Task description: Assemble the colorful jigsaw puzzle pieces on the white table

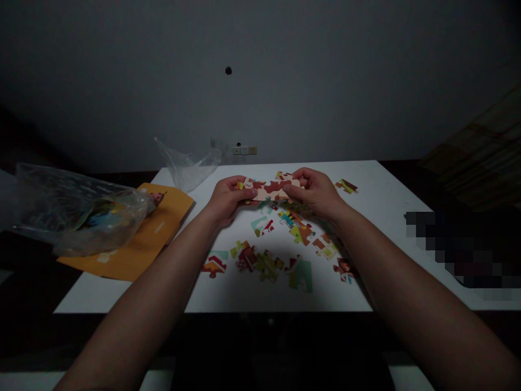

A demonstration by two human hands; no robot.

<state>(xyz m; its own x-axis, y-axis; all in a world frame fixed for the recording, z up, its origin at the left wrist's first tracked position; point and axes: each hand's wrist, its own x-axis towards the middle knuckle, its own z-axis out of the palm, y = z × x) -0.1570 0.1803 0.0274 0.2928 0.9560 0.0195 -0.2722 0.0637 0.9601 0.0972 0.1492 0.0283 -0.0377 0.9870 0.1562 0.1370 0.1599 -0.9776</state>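
Both hands hold up joined jigsaw puzzle pieces [271, 189], pink with brown patches, above the white table [391, 255]. My left hand [226, 198] grips the left end, thumb on top and fingers behind. At the right end, my right hand [319, 190] pinches the strip the same way. Under and in front of the hands, several loose puzzle pieces lie scattered, among them a pale green and red piece [262, 226], a green piece [268, 266] and a mint piece [301, 275]. One piece [346, 186] lies apart, beyond my right hand.
A yellow envelope [163, 228] lies at the table's left, with a clear plastic bag [93, 217] holding colourful contents on it. Another clear plastic bag [189, 168] stands at the back left edge. A dark, pixelated item [468, 250] is at the right. Wall sockets [245, 150] sit behind.
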